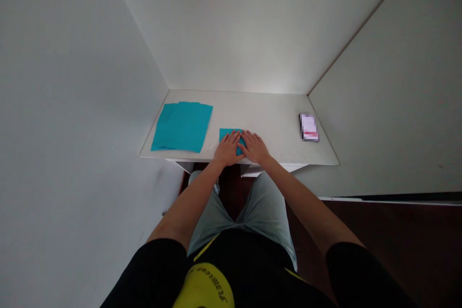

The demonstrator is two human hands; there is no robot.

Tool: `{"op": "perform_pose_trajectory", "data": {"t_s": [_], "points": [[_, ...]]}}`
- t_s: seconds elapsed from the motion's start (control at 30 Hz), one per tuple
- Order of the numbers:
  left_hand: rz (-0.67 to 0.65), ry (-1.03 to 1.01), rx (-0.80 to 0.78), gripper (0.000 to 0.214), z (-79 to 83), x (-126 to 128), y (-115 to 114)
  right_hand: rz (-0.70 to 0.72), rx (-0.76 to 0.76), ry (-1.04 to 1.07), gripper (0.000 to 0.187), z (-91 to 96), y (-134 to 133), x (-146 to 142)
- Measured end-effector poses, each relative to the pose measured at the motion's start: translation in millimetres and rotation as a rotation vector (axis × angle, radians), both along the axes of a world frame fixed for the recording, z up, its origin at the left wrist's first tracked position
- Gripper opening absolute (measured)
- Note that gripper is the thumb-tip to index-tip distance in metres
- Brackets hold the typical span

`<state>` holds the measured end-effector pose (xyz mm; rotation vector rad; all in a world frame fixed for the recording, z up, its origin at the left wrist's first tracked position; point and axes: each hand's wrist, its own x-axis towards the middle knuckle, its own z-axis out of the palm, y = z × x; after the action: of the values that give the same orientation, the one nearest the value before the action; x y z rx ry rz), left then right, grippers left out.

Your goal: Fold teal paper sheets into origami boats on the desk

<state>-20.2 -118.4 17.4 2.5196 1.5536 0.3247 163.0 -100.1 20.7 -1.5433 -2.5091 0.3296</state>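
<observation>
A small folded teal paper (226,134) lies near the front edge of the white table (267,115). My left hand (228,148) lies flat on it, fingers stretched out. My right hand (254,147) presses down beside it on the paper's right part, fingers spread and flat. The two hands touch at the thumbs. Most of the folded paper is hidden under them.
A stack of teal paper sheets (182,126) lies at the table's left. A phone (309,127) sits near the right edge. White walls close in the table on the left, back and right. My knees are below the table's front edge.
</observation>
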Motion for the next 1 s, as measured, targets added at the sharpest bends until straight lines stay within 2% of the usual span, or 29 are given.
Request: {"op": "perform_pose_trajectory", "data": {"t_s": [0.13,0.37,0.5,0.7,1.0], "points": [[0.003,-0.004,0.005,0.087,1.6,1.2,-1.8,0.025,0.034,-0.011,0.072,-3.6,-16.9,16.4],[0.006,-0.020,0.028,0.092,4.9,2.5,-6.1,-0.015,0.082,-0.025,0.069,-11.0,-71.7,72.6],[0.009,-0.020,0.032,0.089,4.5,2.1,-6.5,-0.064,0.090,-0.014,0.067,-10.1,-85.1,79.6],[-0.005,-0.008,0.045,0.080,1.6,-0.1,-5.0,-0.101,0.099,0.018,0.069,-0.7,-68.1,56.6],[-0.014,-0.017,0.055,0.072,-1.3,-3.0,-2.9,-0.032,0.010,0.063,0.074,4.8,-3.3,10.6]]}}
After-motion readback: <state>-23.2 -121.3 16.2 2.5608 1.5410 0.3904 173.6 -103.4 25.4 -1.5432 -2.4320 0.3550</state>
